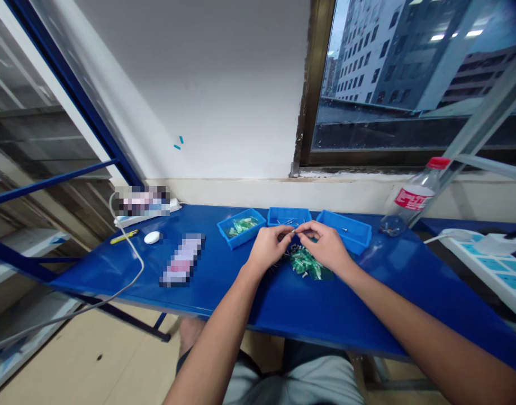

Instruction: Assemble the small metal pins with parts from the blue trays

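Note:
My left hand and my right hand meet fingertip to fingertip in front of the blue bins. Both are pinched closed around something small and pale, too tiny to name. Under and beside my right hand lies a pile of shiny green film pieces. Dark and silvery screw-like bits sit among them, partly hidden by my hands. Behind my hands is the middle blue bin, with a few thin metal pieces. The left blue bin holds green and clear pieces. A small item shows in the right blue bin.
On the blue table lie a blurred-out phone-like object, a white oval case, a yellow cutter and a cable. A red-capped plastic bottle stands back right. A white power strip is at right.

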### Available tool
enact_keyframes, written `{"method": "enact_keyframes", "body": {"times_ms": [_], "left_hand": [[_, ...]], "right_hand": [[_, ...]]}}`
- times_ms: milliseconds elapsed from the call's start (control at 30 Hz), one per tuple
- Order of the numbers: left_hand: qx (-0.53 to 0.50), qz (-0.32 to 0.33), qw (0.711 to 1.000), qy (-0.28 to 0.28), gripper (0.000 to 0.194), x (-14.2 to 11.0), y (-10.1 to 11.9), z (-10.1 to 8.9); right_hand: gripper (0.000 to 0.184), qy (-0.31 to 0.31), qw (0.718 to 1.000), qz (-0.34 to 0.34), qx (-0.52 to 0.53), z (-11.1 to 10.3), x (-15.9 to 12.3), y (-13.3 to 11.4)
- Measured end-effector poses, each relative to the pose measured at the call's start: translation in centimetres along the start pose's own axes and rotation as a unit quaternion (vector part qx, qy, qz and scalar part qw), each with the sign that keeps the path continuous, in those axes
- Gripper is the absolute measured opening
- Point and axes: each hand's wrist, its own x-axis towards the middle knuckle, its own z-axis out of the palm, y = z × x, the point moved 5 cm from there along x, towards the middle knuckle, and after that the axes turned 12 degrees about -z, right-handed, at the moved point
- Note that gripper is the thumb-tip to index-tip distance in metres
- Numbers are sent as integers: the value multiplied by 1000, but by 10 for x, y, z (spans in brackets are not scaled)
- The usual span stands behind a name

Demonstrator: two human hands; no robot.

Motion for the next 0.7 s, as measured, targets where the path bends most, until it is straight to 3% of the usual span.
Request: {"method": "enact_keyframes", "body": {"times_ms": [233, 367, 533, 700], "left_hand": [[-21, -4, 1000, 21, 18, 3, -8, 2], [-51, 5, 999, 18, 31, 3, -5, 2], [-22, 9, 999, 27, 19, -1, 3, -2], [1, 9, 1000, -1, 24, -2, 4, -1]], "right_hand": [[17, 6, 999, 32, 18, 2, -2, 6], [21, -6, 1000, 9, -2, 3, -1, 3], [17, -6, 997, -37, -65, -1, 0, -7], [16, -10, 998, -38, -54, -2, -1, -2]]}}
